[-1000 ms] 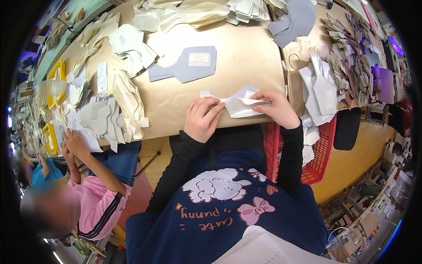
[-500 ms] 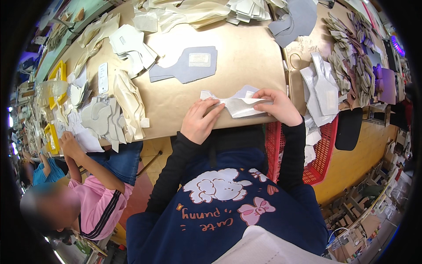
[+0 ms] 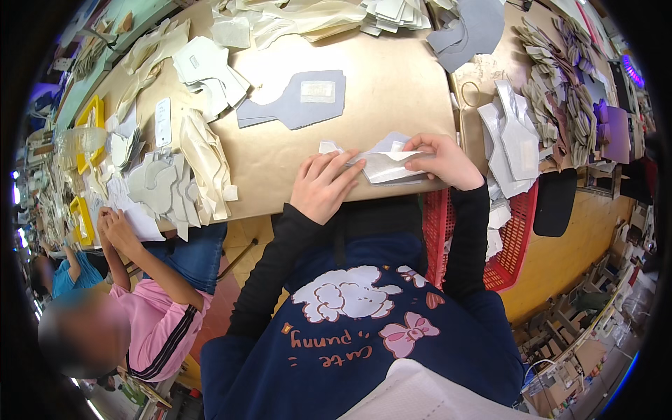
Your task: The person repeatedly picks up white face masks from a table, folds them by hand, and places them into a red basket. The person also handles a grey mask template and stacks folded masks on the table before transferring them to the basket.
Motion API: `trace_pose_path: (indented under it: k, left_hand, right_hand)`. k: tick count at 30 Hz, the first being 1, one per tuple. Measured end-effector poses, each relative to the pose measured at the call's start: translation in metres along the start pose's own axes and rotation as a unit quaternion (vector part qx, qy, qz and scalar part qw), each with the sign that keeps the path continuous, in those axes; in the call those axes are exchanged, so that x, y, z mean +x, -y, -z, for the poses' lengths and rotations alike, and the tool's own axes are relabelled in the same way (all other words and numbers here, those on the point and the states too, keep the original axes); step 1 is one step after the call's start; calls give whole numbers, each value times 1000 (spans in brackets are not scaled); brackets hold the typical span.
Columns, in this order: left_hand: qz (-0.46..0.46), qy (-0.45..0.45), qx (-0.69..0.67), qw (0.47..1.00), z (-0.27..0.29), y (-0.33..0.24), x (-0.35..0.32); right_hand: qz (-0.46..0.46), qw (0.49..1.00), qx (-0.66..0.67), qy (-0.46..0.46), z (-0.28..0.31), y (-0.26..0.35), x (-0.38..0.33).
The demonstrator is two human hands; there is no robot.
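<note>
At the table's near edge lies a cut shoe-upper-like piece with a shiny whitish-silver face, over a grey layer showing behind it. My left hand rests on its left part, fingers stretched and slightly apart, pressing it to the table. Thumb and fingers of my right hand pinch the lifted upper edge of the silvery layer on the right. Farther back, a flat grey cut piece bears a pale rectangular patch.
Stacks of cream strips, grey pieces and white pieces stand on the left. Silvery pieces lie right, above a red basket. A person in pink works at my left. A black seat is at right.
My left hand has slid a little to the right over the piece, its fingers spreading slightly. The right hand keeps its pinch, with the silvery edge folded up somewhat differently.
</note>
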State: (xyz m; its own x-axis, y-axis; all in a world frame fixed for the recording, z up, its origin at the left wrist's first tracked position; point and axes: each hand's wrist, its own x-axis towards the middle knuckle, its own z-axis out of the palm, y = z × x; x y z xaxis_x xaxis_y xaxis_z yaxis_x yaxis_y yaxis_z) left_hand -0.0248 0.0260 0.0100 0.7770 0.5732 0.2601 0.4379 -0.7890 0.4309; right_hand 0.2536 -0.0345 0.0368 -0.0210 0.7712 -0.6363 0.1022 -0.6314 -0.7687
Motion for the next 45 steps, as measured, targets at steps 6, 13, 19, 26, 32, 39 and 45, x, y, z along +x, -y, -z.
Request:
trace_pose_path:
  k: [6,13,19,26,32,39,45]
  left_hand:
    - [-20,36,25,999,-1,5,-7]
    - [17,12,-28,999,-5,8,-16]
    - [43,-14,-4,999,-1,11,-22]
    - [55,-2,-18,998,3,13,-22]
    - [2,19,12,1000,17,25,-13]
    - [-15,-17,-100,995,8,0,6]
    - [9,-45,-126,991,-27,-19,18]
  right_hand:
    - [-1,1000,17,5,1,-1,1]
    - [-7,1000,24,-3,-2,2,-2]
    - [-4,1000,24,-6,-3,0,-2]
    - [3,1000,30,-6,-2,-2,-1]
    - [1,1000,17,-11,-2,-1,-2]
    - [18,999,17,-45,-5,-3,-1]
    - [28,997,7,-77,-12,-3,-1]
